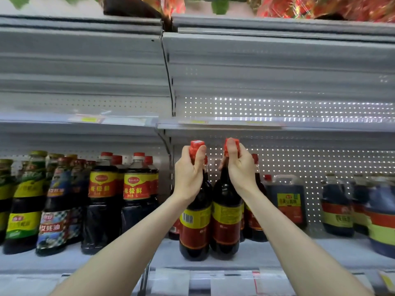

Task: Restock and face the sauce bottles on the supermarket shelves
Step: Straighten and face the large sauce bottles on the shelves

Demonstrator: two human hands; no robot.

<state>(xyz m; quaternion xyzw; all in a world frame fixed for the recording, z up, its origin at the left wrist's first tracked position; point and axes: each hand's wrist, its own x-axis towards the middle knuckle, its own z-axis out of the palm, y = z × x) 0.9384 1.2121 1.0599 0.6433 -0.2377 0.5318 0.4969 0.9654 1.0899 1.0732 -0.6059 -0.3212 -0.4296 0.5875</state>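
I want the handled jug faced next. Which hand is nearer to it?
Right. The right hand, gripping the right bottle, is just left of the jug; the left hand grips the left bottle, farther away.

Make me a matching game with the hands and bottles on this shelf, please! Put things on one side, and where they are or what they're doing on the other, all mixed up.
Column one:
1. left hand
2. right hand
3. handled jug
4. blue-label bottle

Column two:
A. stands beside the green-label bottle, on the left
B. grips the neck of the barcode bottle
C. stands right of both held bottles
D. grips the neck of the bottle nearer the jug

Pairs: 1-B, 2-D, 3-C, 4-A.
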